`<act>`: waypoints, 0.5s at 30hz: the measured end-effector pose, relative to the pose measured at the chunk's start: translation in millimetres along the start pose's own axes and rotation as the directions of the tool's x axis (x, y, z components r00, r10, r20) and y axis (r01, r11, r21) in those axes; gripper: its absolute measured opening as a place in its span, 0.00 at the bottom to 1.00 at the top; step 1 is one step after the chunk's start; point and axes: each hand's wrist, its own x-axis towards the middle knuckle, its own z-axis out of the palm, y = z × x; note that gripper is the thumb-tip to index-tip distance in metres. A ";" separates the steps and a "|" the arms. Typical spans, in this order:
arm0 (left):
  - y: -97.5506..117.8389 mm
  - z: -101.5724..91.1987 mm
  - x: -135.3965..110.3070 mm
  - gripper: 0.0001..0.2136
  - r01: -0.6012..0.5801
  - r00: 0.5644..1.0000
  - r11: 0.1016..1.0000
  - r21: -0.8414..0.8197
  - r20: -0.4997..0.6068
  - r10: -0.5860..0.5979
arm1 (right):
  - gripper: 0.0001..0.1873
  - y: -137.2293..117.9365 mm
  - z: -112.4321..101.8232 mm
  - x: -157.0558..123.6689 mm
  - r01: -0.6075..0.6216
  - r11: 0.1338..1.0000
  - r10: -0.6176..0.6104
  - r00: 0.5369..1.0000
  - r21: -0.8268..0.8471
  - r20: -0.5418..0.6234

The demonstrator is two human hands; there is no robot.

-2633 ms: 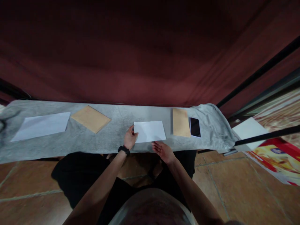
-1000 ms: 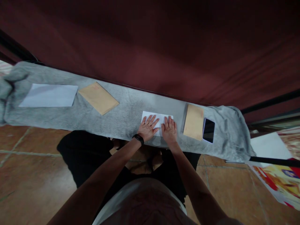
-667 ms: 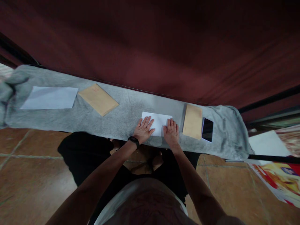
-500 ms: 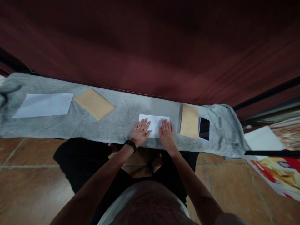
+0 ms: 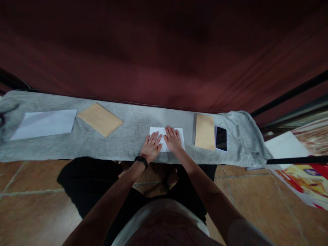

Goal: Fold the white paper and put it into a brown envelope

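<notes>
A small white sheet of paper (image 5: 164, 147), perhaps folded, lies on the grey cloth (image 5: 138, 116) in front of me. My left hand (image 5: 151, 147) rests flat on its left part, fingers spread, with a black band on the wrist. On the middle and right of the paper lies my right hand (image 5: 173, 139), palm down with fingers outstretched. Both hands press on the paper without gripping anything. To the right of them is a stack of brown envelopes (image 5: 205, 132).
A phone (image 5: 221, 138) lies right of the envelope stack. Toward the left are more brown envelopes (image 5: 100, 119), set at an angle, and larger white paper (image 5: 44, 124). A dark red curtain (image 5: 159, 78) hangs behind the narrow cloth-covered surface. Black bars (image 5: 294, 160) stand at the right.
My right hand has slid left across the paper, closer to my left hand. The left hand stays flat at the paper's left side. The camera view has tilted slightly.
</notes>
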 end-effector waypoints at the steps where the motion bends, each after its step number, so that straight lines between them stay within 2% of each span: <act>1: 0.1 -0.3 -0.2 0.27 0.000 1.000 1.000 0.001 0.003 0.000 | 0.29 -1.0 0.3 0.1 -0.014 1.000 0.014 1.000 -0.002 -0.002; 5: 6.2 -1.3 2.7 0.26 0.039 0.999 0.999 0.008 0.016 -0.039 | 0.28 -7.5 0.4 -15.3 -0.095 0.995 0.095 0.994 0.008 -0.054; 9: 22.8 1.7 14.6 0.27 0.113 0.993 0.994 0.003 0.019 -0.113 | 0.28 -8.8 -3.8 -40.9 -0.085 0.996 0.088 0.992 0.032 -0.087; 12: 32.9 7.2 26.2 0.27 0.080 0.997 0.996 -0.029 0.016 -0.079 | 0.27 -6.5 -7.0 -54.6 -0.097 0.995 0.098 0.990 0.018 -0.096; 15: 33.9 12.8 35.6 0.27 0.060 0.998 0.997 -0.047 0.005 -0.060 | 0.27 -4.6 -7.6 -62.1 -0.110 0.994 0.109 0.987 -0.006 -0.120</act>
